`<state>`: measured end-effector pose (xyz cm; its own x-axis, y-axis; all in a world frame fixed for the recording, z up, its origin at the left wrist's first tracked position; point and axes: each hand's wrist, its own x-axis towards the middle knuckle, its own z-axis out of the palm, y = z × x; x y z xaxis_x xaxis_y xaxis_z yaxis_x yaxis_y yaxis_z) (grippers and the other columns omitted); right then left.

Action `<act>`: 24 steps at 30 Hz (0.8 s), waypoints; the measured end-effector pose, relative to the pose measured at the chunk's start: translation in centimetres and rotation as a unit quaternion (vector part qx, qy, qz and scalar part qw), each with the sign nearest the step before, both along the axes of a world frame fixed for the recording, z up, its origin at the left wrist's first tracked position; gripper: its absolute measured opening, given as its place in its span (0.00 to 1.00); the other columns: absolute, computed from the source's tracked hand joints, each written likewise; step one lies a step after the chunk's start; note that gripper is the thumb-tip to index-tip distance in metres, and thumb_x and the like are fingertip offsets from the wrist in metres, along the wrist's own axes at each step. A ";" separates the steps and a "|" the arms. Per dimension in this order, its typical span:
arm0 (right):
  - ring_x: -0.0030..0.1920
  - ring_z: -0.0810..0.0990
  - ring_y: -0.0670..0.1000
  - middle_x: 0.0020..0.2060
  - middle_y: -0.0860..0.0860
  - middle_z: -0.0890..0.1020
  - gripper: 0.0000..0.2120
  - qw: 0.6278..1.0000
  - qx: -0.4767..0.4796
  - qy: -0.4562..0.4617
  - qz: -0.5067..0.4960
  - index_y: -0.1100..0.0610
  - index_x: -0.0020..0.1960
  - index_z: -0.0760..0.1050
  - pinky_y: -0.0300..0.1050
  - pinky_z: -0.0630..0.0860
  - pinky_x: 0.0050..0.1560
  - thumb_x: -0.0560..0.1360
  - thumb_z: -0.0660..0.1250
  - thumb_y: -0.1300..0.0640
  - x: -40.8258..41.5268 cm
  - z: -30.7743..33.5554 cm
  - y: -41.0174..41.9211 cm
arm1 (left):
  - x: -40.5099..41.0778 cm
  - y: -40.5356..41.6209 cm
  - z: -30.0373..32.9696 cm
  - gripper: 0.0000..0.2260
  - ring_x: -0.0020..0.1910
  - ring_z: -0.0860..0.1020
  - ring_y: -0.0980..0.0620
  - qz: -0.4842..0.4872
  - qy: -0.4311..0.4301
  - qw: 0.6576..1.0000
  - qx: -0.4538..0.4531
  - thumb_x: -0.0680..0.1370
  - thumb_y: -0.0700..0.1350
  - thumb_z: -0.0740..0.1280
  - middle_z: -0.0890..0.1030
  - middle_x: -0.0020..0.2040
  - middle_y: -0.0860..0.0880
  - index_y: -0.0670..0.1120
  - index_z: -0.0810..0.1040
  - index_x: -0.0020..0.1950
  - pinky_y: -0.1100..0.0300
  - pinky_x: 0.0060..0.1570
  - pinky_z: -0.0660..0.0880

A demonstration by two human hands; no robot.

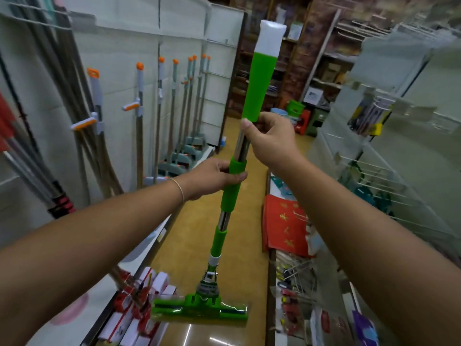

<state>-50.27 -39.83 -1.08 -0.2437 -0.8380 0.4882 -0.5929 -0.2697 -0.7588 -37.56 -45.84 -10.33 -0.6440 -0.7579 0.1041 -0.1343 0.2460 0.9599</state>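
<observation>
Green mop (230, 193) upright in both hands

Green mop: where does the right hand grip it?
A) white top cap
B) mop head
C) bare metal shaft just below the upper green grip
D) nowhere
C: the right hand curls round the metal shaft of the green mop, under its upper green grip, above the left hand.

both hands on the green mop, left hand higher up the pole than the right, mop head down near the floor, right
Not quite. In the head view the left hand grips the green mop lower down, on a green collar; the right hand holds the steel pole above it. The rest is right.
</observation>
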 end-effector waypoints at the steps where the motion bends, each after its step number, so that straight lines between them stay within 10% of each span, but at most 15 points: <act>1: 0.34 0.74 0.47 0.33 0.50 0.77 0.07 1.000 -0.002 0.000 -0.009 0.55 0.45 0.79 0.46 0.73 0.34 0.78 0.68 0.52 -0.7 0.0 -1.4 | -0.9 -1.4 0.2 0.05 0.50 0.82 0.47 -0.002 -0.005 1.000 -0.002 0.74 0.50 0.72 0.85 0.48 0.45 0.49 0.83 0.44 0.48 0.57 0.77; 24: 0.32 0.75 0.41 0.32 0.44 0.77 0.06 0.994 -0.029 -0.035 -0.104 0.54 0.45 0.79 0.35 0.72 0.33 0.78 0.69 0.52 -20.7 0.5 -28.3 | -20.9 -28.9 3.3 0.03 0.40 0.81 0.61 -0.065 -0.014 0.997 -0.030 0.74 0.49 0.72 0.84 0.38 0.57 0.51 0.82 0.43 0.64 0.42 0.75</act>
